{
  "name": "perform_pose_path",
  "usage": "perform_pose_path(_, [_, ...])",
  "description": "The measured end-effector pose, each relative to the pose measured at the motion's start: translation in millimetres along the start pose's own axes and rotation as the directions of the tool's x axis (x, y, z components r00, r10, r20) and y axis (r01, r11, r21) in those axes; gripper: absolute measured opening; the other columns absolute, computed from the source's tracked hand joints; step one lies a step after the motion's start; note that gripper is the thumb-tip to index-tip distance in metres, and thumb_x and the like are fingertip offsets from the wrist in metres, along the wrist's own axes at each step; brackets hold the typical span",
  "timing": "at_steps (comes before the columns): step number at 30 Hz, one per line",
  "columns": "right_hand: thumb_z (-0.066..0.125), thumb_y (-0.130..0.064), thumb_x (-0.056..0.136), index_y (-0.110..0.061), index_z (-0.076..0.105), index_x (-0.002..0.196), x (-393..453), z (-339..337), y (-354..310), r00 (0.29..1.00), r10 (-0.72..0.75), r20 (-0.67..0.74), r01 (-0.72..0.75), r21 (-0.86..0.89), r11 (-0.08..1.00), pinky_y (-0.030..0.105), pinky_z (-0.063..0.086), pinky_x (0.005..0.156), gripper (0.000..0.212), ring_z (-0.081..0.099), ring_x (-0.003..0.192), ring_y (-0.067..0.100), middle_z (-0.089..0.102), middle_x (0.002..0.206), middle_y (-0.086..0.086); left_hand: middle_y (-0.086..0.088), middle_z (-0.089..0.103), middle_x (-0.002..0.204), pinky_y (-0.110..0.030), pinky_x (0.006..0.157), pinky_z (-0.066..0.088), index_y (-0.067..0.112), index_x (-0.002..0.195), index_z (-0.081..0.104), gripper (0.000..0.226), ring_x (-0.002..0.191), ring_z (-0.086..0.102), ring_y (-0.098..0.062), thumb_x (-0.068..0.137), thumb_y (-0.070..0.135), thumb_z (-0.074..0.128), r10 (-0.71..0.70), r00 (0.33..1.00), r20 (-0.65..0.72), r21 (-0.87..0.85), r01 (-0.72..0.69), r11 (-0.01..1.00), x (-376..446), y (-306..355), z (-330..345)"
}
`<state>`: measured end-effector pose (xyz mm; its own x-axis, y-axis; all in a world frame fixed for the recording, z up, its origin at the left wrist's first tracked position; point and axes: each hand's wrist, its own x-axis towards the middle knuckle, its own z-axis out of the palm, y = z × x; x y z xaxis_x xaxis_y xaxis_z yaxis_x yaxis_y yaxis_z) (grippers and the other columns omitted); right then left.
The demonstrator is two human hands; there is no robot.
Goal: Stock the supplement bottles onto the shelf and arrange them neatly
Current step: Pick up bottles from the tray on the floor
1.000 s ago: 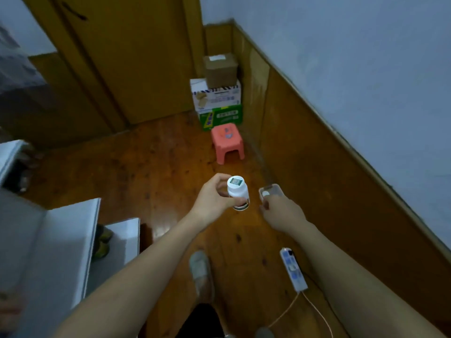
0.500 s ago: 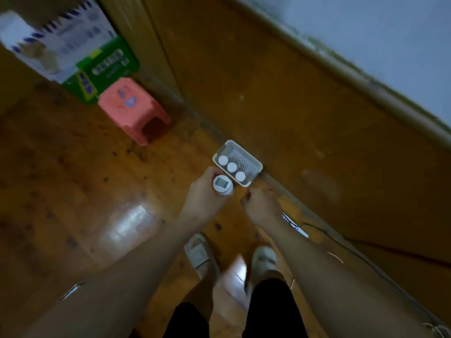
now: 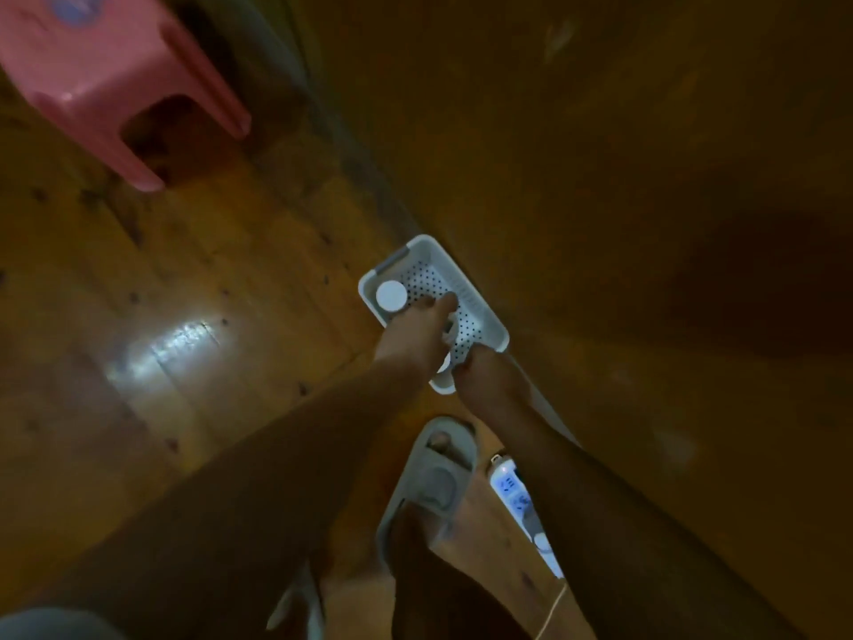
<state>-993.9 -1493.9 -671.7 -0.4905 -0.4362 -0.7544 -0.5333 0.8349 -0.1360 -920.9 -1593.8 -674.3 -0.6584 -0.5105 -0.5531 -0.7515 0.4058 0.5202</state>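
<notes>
Dim, motion-blurred view; glare patch on the floor [image 3: 166, 348]

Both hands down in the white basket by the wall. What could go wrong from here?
1. The left hand covers the bottles under it, so a grab there is half blind and may knock the free-standing bottle.
2. The basket sits tight against the wall, leaving little room on that side.
3. The power strip and its cord lie by the slipper: a trip hazard when standing up.
</notes>
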Motion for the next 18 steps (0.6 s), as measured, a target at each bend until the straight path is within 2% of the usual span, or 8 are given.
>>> perform_pose_path(3, [0.046,-0.021,0.1,-0.008,0.062,0.11,47,26,8,0.992,-0.113,-0.059,0.105,-0.119,0.987,0.033,0.047,0.084,0.023,0.062,0.107,0.027,0.064,0.117,0.012,-0.013,0.056,0.126,-0.046,0.086,0.054,0.024,0.136,0.048,0.045,0.107,0.062,-0.036,0.094,0.01,0.053,0.07,0.997,0.04,0.126,-0.075,0.989,51,-14,28])
perform_pose_path(7, [0.045,-0.02,0.101,-0.006,0.063,0.107,91,53,17,0.991,-0.124,-0.06,0.115,-0.133,0.984,0.029,0.039,0.074,0.024,0.062,0.105,0.029,0.065,0.111,0.014,-0.016,0.049,0.13,-0.049,0.093,0.051,0.022,0.143,0.042,0.054,0.115,0.058,-0.039,0.093,0.011,0.059,0.148,0.984,0.095,0.309,-0.17,0.936,100,-16,61])
perform_pose_path(9, [0.048,-0.026,0.1,-0.01,0.059,0.095,105,64,31,0.995,-0.09,-0.033,0.084,-0.144,0.986,0.026,0.036,0.062,0.021,0.06,0.087,0.028,0.06,0.091,0.009,-0.018,0.047,0.131,-0.047,0.087,0.048,0.019,0.147,0.037,0.061,0.115,0.058,-0.041,0.091,0.006,0.06,0.173,0.976,0.13,0.362,-0.21,0.908,111,-15,77])
perform_pose_path(11, [0.064,-0.035,0.09,-0.017,0.059,0.07,114,68,35,0.993,-0.119,0.007,0.119,-0.095,0.988,0.023,0.035,0.051,0.027,0.055,0.062,0.021,0.056,0.069,0.001,-0.019,0.049,0.131,-0.046,0.08,0.045,0.017,0.15,0.03,0.068,0.114,0.059,-0.041,0.091,0.005,0.062,0.176,0.973,0.148,0.398,-0.222,0.89,115,-20,93])
perform_pose_path(12, [0.072,-0.037,0.082,-0.021,0.062,0.063,110,68,35,0.997,-0.059,0.041,0.064,-0.135,0.989,0.023,0.041,0.051,0.027,0.059,0.059,0.017,0.061,0.065,0.0,-0.018,0.051,0.13,-0.046,0.081,0.046,0.018,0.151,0.029,0.068,0.115,0.059,-0.041,0.092,0.006,0.062,0.177,0.972,0.155,0.417,-0.227,0.88,117,-24,100])
perform_pose_path(13, [0.071,-0.036,0.084,-0.02,0.069,0.07,117,72,38,0.999,-0.02,-0.045,0.014,-0.136,0.991,0.026,0.049,0.06,0.021,0.066,0.069,0.017,0.068,0.074,0.002,-0.018,0.053,0.129,-0.045,0.084,0.046,0.018,0.15,0.029,0.066,0.115,0.059,-0.04,0.093,0.008,0.06,0.174,0.972,0.161,0.43,-0.227,0.874,118,-28,105])
perform_pose_path(15, [0.05,-0.024,0.1,-0.008,0.068,0.104,115,76,39,0.999,-0.033,0.011,0.034,-0.148,0.988,0.038,0.052,0.083,0.025,0.065,0.105,0.028,0.067,0.111,0.013,-0.017,0.055,0.127,-0.045,0.088,0.046,0.018,0.148,0.032,0.061,0.116,0.058,-0.038,0.094,0.01,0.059,0.141,0.976,0.169,0.425,-0.201,0.883,116,-36,111])
perform_pose_path(18, [0.045,-0.027,0.1,-0.005,0.064,0.104,95,52,31,0.999,0.0,0.043,-0.001,0.017,1.0,0.039,0.05,0.079,0.028,0.063,0.102,0.036,0.065,0.107,0.017,-0.016,0.053,0.135,-0.049,0.109,0.035,0.018,0.145,0.037,0.058,0.128,0.049,-0.036,0.094,0.019,0.063,0.124,0.98,0.156,0.427,-0.18,0.886,100,-36,94])
